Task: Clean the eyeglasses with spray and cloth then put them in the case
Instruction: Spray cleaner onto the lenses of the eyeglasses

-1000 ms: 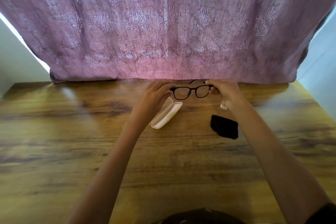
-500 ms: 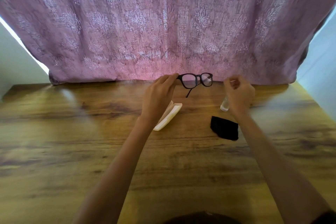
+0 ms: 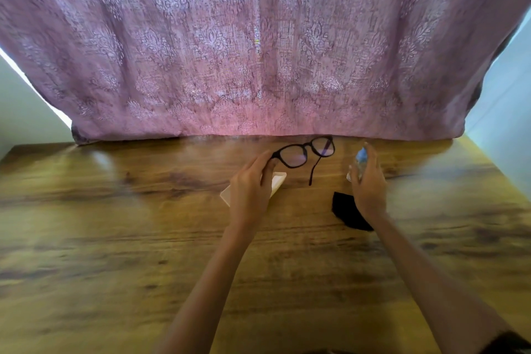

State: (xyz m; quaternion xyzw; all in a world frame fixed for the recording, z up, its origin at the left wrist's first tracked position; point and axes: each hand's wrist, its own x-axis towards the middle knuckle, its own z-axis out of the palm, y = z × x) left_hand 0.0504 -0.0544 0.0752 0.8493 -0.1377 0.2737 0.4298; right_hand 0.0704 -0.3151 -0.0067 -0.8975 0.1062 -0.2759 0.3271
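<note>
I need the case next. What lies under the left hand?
The pale case lies on the table below the left hand, which holds the eyeglasses. Only its two ends show; the hand covers its middle.

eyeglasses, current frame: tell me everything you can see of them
The eyeglasses have a thin black frame, plastic by the look, and two rounded lenses with a pinkish sheen. They hang in the air over the wooden table, tilted, the free end higher. The left hand pinches one end of the frame; one temple arm dangles from the other. The right hand, gripping the spray bottle, does not touch them.
</note>
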